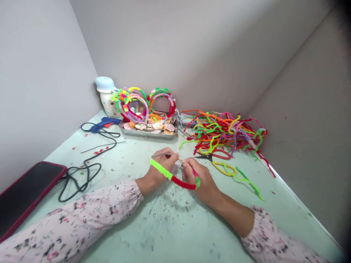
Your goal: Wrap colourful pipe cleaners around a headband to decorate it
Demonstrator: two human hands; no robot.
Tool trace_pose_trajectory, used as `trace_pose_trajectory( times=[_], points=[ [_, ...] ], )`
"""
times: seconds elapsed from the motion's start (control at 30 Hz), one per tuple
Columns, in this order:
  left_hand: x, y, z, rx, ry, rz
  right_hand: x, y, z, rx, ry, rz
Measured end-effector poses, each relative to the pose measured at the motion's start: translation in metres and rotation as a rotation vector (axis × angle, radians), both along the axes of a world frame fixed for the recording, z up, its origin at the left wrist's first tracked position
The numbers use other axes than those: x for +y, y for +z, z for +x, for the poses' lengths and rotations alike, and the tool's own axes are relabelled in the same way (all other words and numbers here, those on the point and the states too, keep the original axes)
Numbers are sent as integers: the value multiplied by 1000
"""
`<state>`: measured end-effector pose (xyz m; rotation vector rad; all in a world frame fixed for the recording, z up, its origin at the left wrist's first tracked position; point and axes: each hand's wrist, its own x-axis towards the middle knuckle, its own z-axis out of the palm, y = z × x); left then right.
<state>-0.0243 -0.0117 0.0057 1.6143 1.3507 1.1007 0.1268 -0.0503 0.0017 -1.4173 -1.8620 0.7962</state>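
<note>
Two bare hands work near the front of the pale green desk (175, 233). The left hand (160, 170) and the right hand (199, 177) are close together. A fuzzy hoop (181, 181), bright green and red, sits between them. The left fingers (167, 155) are bent shut and pinch a thin stick (167, 155), gray at one end and tan at the other. The stick reaches across to the right hand. The right fingers (188, 166) are curled shut on the end of the hoop. Both sleeves have little flower marks, and the left sleeve (68, 219) lies along the desk.

At the far corner of the desk, a metal tray (148, 134) holds many seashells (153, 126). Colorful fuzzy hoops (161, 98) lean on it. A white jar with a blue lid (105, 95) stands just beside them. A big pile of fuzzy wires (222, 133) lies by the right wall. A blue glue gun (104, 124) with a black cord (90, 171) sits near the left wall. A phone in a red case (30, 193) lies at the left edge.
</note>
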Motion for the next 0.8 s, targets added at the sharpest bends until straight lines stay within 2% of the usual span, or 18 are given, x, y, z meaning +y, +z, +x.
trace_pose_trajectory(
  times=[0.2, 0.33, 0.6, 0.8],
  points=[
    [-1, 6, 0, 15, 27, -43, -1, 1, 0, -31, 15, 36],
    [-1, 4, 1, -9, 10, -23, -1, 0, 0, 23, 10, 29],
    [-3, -3, 2, -153, -72, -30, 17, -7, 8, 489, -83, -316],
    [-4, -2, 2, -268, -183, 3, 17, -7, 10, 580, -27, -350]
  ],
)
